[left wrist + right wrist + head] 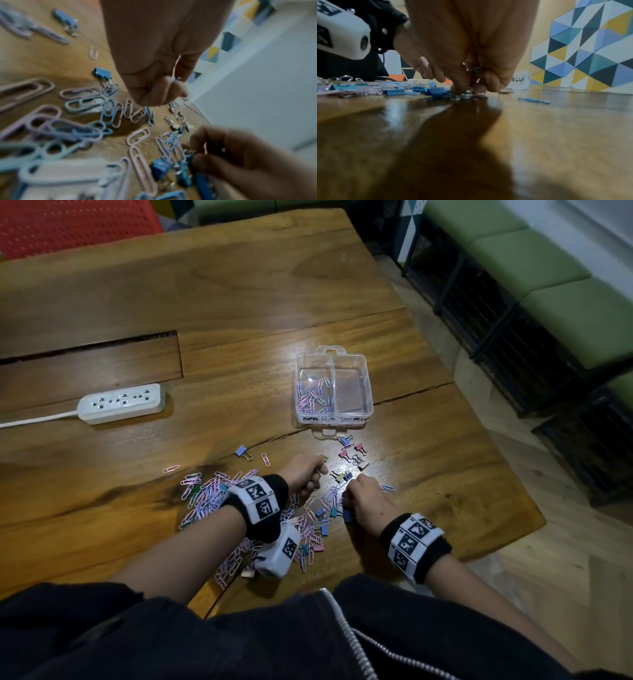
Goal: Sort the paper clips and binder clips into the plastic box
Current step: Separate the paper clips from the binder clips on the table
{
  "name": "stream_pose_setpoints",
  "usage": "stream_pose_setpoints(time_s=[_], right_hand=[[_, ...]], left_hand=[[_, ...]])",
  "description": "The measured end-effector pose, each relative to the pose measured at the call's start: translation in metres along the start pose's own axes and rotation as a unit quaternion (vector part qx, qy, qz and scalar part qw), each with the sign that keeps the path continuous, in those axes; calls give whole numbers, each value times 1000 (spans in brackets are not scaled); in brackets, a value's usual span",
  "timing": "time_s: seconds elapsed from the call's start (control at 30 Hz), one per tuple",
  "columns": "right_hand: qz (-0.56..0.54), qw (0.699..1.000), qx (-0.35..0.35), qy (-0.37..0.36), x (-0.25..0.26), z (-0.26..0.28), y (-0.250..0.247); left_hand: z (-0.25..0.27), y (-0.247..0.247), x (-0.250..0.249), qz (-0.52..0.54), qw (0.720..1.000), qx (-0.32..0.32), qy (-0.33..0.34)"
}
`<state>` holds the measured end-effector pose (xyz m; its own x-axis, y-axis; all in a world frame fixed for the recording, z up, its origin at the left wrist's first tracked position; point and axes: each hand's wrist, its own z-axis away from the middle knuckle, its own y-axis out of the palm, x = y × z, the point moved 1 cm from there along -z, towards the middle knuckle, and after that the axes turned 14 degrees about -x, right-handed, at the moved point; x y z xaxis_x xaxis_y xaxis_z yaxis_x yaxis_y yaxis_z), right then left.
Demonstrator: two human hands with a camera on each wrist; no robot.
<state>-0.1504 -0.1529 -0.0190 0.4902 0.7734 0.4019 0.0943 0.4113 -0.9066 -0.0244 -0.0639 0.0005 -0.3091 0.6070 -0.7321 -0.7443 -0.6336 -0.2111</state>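
The clear plastic box [367, 371] stands open on the table, with several paper clips [313, 397] in its left compartment and its right compartment bare. My left hand [303, 475] is curled just above the table, and thin paper clips [176, 75] stick out between its fingers [159, 92]. My right hand [356, 494] reaches down to the table and pinches a blue binder clip [467, 94] by its silver handles, with another blue clip [476, 69] tucked in its palm. A big pile of pink and blue paper clips [209, 498] lies under my left wrist.
Loose binder clips [352, 453] lie between my hands and the box. A white power strip [121, 404] with its cord sits far left. The table's right edge [513, 481] drops to the floor beside a green bench [548, 268]. A red chair [68, 224] stands behind the table.
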Motion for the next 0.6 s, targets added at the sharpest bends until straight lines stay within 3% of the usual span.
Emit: stream_pose_setpoints(time_s=[0.07, 0.13, 0.2, 0.33, 0.47, 0.6], right_hand=[[-13, 1000, 2, 7, -2, 0, -1], [-87, 995, -17, 55, -6, 0, -3], [-221, 965, -44, 135, -14, 2, -7], [-424, 869, -68, 244, -26, 10, -28], [-534, 780, -35, 324, -40, 9, -36], [-643, 677, -32, 357, -42, 7, -44]], left_hand=[[1, 8, 1, -200, 976, -35, 82], [3, 15, 5, -404, 898, -80, 155], [3, 21, 9, -499, 840, -95, 188], [4, 28, 8, -506, 827, -104, 219], [4, 29, 6, -539, 807, -82, 227], [6, 22, 7, -542, 808, -75, 217]])
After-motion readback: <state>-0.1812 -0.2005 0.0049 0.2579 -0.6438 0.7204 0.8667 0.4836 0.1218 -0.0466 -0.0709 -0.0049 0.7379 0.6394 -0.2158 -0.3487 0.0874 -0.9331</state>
